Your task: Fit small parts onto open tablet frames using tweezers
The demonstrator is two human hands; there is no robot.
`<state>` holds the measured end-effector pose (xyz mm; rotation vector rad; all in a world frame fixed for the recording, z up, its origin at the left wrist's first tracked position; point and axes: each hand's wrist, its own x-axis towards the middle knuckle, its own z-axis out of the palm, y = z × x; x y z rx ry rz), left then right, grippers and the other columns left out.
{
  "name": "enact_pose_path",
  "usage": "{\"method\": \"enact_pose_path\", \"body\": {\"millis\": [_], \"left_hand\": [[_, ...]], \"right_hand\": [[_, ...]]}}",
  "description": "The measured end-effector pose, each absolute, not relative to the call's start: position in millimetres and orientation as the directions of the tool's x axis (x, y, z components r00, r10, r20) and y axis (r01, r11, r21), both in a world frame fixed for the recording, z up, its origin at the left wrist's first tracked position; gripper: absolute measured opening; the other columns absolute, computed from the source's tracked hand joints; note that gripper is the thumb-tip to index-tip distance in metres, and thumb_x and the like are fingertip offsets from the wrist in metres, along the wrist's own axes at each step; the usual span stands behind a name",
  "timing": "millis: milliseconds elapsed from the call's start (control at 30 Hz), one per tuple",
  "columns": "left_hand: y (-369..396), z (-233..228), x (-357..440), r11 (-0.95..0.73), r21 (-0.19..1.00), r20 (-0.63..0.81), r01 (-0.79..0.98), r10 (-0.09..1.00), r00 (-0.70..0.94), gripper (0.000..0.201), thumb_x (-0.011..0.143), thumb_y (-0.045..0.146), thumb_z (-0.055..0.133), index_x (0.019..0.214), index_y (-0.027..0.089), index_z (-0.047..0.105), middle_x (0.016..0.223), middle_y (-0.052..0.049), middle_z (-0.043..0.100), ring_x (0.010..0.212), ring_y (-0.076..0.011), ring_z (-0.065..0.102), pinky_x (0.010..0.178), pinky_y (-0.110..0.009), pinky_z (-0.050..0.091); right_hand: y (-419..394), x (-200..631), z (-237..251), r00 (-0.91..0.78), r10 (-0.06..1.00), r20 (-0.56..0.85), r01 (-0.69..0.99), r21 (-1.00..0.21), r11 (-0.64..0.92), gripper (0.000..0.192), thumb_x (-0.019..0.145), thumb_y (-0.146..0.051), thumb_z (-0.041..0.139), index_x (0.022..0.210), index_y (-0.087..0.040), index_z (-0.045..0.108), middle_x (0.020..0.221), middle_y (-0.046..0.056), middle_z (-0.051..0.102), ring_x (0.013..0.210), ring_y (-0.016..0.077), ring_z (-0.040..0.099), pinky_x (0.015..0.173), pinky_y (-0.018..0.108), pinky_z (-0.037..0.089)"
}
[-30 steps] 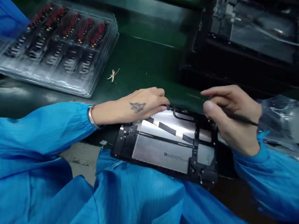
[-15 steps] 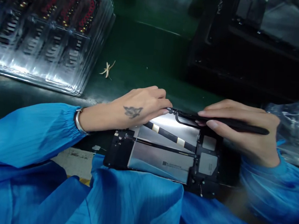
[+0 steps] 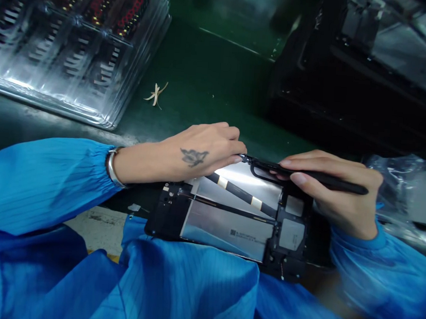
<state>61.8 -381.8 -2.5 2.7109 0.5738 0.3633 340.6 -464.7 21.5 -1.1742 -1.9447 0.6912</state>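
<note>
The left arm (image 3: 51, 182) is being held slanting inward, its wrist (image 3: 135, 167) being set nearly straight. The left grip (image 3: 206, 149) is being held palm down, fingers (image 3: 232, 133) being curled, a dark tattoo (image 3: 193, 157) being shown on its back. The right grip (image 3: 337, 185) is being held opposite, thumb (image 3: 313, 186) being pinched toward extended fingertips, forearm (image 3: 380, 268) being angled inward.

Stacked clear trays (image 3: 131, 81), upper left, carry rows of small red-and-dark parts (image 3: 133, 13). Green worktop (image 3: 211, 77) bears a pale, thin scrap (image 3: 155, 95) near them. Black box (image 3: 330, 99), upper right; crumpled clear plastic (image 3: 397, 179) below it.
</note>
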Motion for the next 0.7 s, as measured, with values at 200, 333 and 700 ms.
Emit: {"method": "enact_pose_path", "body": {"millis": [200, 333, 700], "left_hand": [[-385.4, 2.1, 64.0, -0.863, 0.336, 0.158, 0.376, 0.446, 0.881, 0.035, 0.111, 0.027, 0.041, 0.122, 0.014, 0.072, 0.106, -0.01, 0.068, 0.095, -0.0213, 0.062, 0.072, -0.031, 0.046], [-389.6, 3.6, 64.0, -0.894, 0.252, 0.173, 0.371, 0.419, 0.891, 0.035, 0.106, 0.012, 0.04, 0.126, 0.012, 0.069, 0.105, -0.012, 0.068, 0.094, -0.0215, 0.062, 0.07, -0.029, 0.045], [-395.2, 8.5, 64.0, -0.958, 0.091, 0.258, 0.271, 0.285, 0.923, 0.035, 0.105, 0.007, 0.039, 0.119, 0.017, 0.07, 0.121, -0.011, 0.065, 0.099, -0.0225, 0.057, 0.069, -0.032, 0.04]], "right_hand": [[-464.9, 344.5, 19.8, -0.253, 0.921, 0.296, 0.472, -0.793, 0.385, 0.033, 0.092, -0.011, 0.076, 0.111, -0.038, 0.083, 0.105, -0.005, 0.08, 0.094, 0.0105, 0.073, 0.083, 0.022, 0.059], [-464.3, 347.5, 18.5, -0.234, 0.924, 0.302, 0.459, -0.803, 0.379, 0.031, 0.092, -0.011, 0.076, 0.108, -0.036, 0.084, 0.102, -0.003, 0.08, 0.091, 0.0117, 0.073, 0.078, 0.023, 0.059], [-464.9, 352.2, 23.8, -0.249, 0.925, 0.288, 0.48, -0.792, 0.376, 0.02, 0.093, -0.021, 0.078, 0.106, -0.035, 0.085, 0.099, 0.001, 0.08, 0.089, 0.0168, 0.074, 0.076, 0.029, 0.061]]}}
